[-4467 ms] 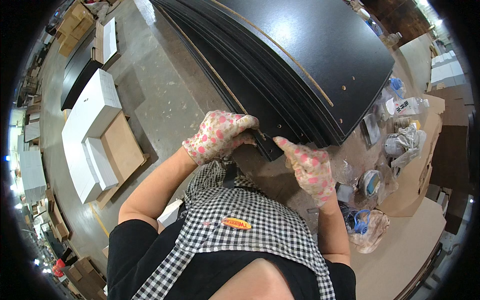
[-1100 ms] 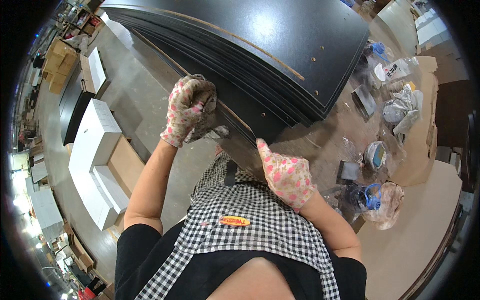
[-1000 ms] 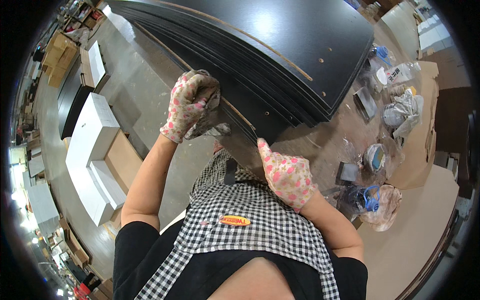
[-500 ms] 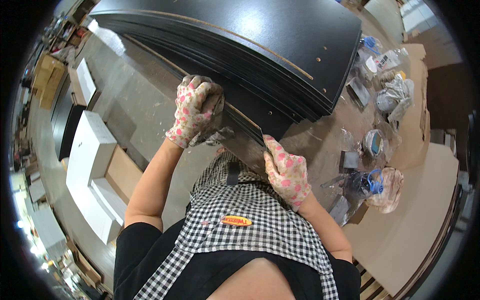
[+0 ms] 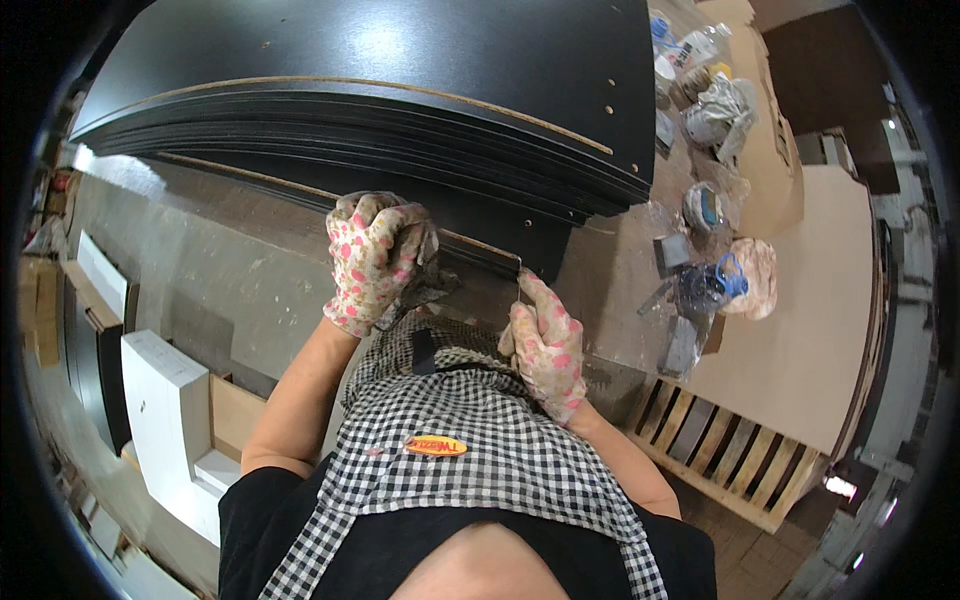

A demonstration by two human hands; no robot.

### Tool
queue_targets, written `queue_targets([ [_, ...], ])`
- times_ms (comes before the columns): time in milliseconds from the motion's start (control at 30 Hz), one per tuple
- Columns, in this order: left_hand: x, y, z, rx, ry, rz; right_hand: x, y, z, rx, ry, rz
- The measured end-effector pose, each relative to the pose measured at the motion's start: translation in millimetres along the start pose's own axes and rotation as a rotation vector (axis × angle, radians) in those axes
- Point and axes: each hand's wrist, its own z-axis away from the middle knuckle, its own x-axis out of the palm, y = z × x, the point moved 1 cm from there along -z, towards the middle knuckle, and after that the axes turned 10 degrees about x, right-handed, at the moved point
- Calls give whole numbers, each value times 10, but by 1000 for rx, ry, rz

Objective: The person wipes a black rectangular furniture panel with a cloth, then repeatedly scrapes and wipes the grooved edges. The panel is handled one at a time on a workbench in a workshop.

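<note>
Both hands wear white gloves with pink flowers. My left hand [image 5: 372, 258] is closed around a dirty grey rag [image 5: 428, 285] at the near edge of a black panel [image 5: 465, 212]. That panel sticks out toward me from under a stack of black panels [image 5: 400, 122], and its near edge shows a brown, bare strip. At the panel's near right corner is my right hand [image 5: 548, 348], index finger against the end and the other fingers curled below. What lies under those fingers is hidden.
To the right are plastic bottles [image 5: 700, 45], a blue-handled jug [image 5: 708, 285], a round tin [image 5: 702, 207], dark blocks [image 5: 672, 252] and a brown board [image 5: 790, 340] above a wooden pallet [image 5: 725, 450]. White boxed pieces [image 5: 165, 410] stand at the left.
The view has turned, so the stack and the bottles sit further left and higher. My left hand remains at the panel's edge with the rag, my right hand at its corner.
</note>
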Motion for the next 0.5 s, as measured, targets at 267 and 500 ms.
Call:
queue_targets([
  [267,-4,-67,9,100,4,50,379,-174,20,130,40,-485],
  [500,-38,-97,37,97,-28,65,273,-95,136,37,195,-663],
])
